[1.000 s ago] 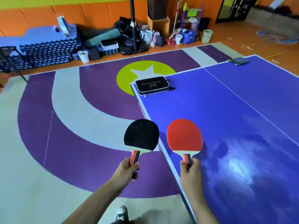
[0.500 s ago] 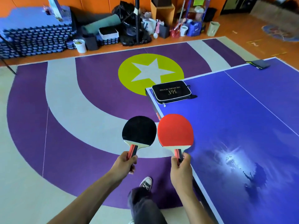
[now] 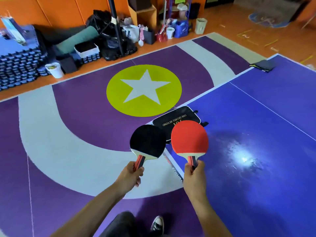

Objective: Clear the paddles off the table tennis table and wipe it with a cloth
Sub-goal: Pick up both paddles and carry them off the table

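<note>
My left hand grips the handle of a black-faced paddle, held up over the floor just left of the table's corner. A red-faced paddle stands in my right hand, above the near corner of the blue table tennis table. Behind both blades, a black zipped paddle case lies on the table's corner, partly hidden by them. A dark folded cloth rests on the table's far edge.
The floor to the left is purple and grey with a yellow circle and white star. Stacked foam mats, bins, bags and a black pole line the orange wall. My leg and shoe show at the bottom.
I have stepped along the table's end toward the case, which now sits right behind the paddles. The two blades have come closer together; both hands keep their grips.
</note>
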`<state>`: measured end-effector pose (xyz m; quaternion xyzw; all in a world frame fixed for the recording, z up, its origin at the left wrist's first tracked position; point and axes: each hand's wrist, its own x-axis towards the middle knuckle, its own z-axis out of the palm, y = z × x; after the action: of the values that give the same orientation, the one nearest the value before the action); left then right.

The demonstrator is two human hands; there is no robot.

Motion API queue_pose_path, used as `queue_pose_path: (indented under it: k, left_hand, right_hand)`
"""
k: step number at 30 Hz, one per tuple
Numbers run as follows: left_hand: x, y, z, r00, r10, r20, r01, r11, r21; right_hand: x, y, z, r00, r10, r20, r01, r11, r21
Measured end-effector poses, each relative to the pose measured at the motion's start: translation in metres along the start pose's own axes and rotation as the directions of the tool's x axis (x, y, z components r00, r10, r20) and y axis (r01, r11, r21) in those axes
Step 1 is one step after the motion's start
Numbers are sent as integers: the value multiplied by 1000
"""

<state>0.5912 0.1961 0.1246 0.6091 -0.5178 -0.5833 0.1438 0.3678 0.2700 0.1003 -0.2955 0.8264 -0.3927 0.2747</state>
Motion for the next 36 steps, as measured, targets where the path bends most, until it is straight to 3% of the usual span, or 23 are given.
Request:
queue_pose_path:
  k: [8, 15, 18, 23, 28, 33, 36]
  left_hand:
    - [145, 59, -9, 982, 35, 185, -56, 992, 109]
    - [252, 89, -2, 868, -61, 493, -84, 960, 267]
    - [277, 95, 6, 825, -115, 554, -70, 951, 301]
    - [302, 92, 17, 809, -62, 585, -220, 891, 398]
    - [306, 94, 3, 785, 58, 617, -475, 695, 540]
    - [301, 91, -26, 687, 76, 723, -565, 682, 465]
    - [308, 93, -32, 635, 71, 769, -641, 603, 474]
  right_hand:
    - [56, -23, 25, 972, 122, -200, -126, 992, -7]
    - [74, -55, 76, 837, 388, -387, -372, 921, 117]
    - [77, -68, 100, 773, 471, -426, -452, 879, 152]
    - [87, -84, 128, 724, 543, -425, -533, 832, 156]
    - [111, -93, 146, 736, 564, -375, -551, 820, 154]
    - [135, -101, 172, 760, 579, -295, -557, 814, 162]
    - [153, -107, 186, 752, 595, -283, -568, 803, 181]
